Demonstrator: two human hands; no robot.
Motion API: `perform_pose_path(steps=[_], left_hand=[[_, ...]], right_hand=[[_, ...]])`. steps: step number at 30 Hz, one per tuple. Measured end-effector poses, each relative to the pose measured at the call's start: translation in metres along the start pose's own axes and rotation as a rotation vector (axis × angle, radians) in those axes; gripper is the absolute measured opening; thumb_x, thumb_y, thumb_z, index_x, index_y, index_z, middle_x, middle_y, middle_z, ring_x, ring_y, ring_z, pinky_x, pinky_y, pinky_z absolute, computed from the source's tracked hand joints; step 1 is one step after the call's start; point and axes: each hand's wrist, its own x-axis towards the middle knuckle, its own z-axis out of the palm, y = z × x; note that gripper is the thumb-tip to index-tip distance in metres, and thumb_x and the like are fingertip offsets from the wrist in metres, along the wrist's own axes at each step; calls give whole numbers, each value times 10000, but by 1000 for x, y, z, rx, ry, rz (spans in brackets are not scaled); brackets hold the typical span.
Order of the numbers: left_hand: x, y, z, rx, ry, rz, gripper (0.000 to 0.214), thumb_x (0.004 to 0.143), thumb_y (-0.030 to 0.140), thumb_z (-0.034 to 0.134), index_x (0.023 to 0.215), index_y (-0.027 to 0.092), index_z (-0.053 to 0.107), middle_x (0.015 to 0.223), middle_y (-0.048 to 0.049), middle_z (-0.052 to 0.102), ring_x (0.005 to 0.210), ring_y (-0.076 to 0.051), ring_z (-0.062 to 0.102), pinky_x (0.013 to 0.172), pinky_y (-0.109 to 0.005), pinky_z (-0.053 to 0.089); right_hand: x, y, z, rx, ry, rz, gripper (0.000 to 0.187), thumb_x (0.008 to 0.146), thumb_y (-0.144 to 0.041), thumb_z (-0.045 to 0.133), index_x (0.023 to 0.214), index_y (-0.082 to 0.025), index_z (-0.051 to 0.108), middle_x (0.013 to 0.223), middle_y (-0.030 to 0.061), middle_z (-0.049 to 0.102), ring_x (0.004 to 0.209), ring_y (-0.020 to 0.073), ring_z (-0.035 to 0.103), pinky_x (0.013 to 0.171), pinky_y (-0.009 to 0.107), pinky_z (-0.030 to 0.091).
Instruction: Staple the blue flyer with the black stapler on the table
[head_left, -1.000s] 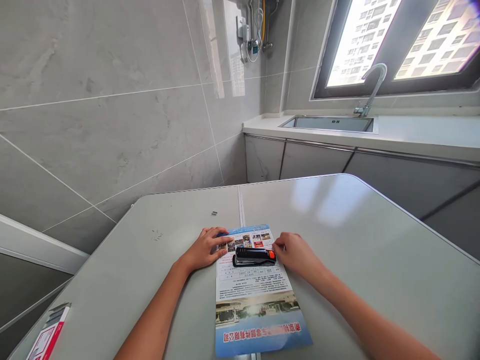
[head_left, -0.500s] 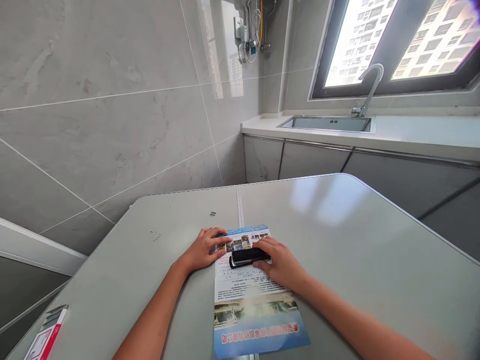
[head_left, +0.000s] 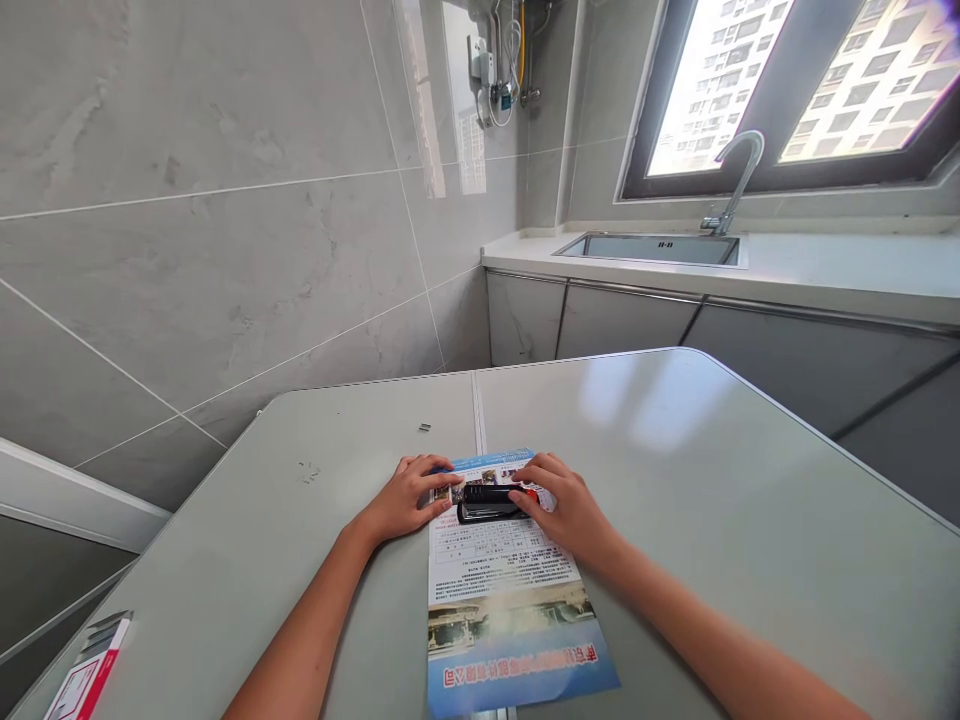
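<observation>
A printed flyer (head_left: 502,600) lies flat on the grey table (head_left: 712,500), its blue band nearest me. A black stapler with an orange end (head_left: 487,502) rests across the flyer's far part. My right hand (head_left: 562,505) is curled around the stapler's right end, fingers over its top. My left hand (head_left: 409,497) lies flat with spread fingers on the flyer's far left corner, its fingertips close to the stapler's left end.
A small metal staple (head_left: 424,428) lies on the table beyond the flyer. A red and white box (head_left: 86,680) sits at the near left corner. Behind are a tiled wall, a counter with a sink (head_left: 652,248) and tap (head_left: 731,180), and a window.
My right hand came in from the right and closed over the stapler, which has shifted slightly left and farther up the flyer. My left hand has stayed in place.
</observation>
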Motion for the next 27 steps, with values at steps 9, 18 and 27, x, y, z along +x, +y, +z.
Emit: perform_pose_path(steps=[9, 18, 27], left_hand=[[0, -3, 2, 0, 0, 2, 368, 997, 393, 604, 1361, 360, 649, 1408, -79, 577, 1293, -275, 526, 1100, -473, 340], [0, -1, 0, 17, -9, 3, 363, 1009, 393, 586, 1366, 356, 641, 1410, -81, 572, 1292, -270, 522, 1095, -474, 341], [0, -1, 1, 15, -11, 0, 359, 1010, 387, 585, 1363, 355, 644, 1395, -77, 579, 1277, -263, 522, 1087, -465, 343]], right_hand=[[0, 3, -5, 10, 103, -37, 392, 981, -207, 539, 590, -201, 574, 735, 33, 601, 709, 157, 564, 646, 292, 403], [0, 6, -4, 4, 83, 47, 416, 943, -189, 535, 529, -182, 496, 677, 4, 539, 605, 111, 494, 603, 276, 334], [4, 17, -7, -15, -21, -64, 393, 895, -147, 495, 547, -193, 319, 643, -11, 427, 618, 117, 428, 600, 273, 297]])
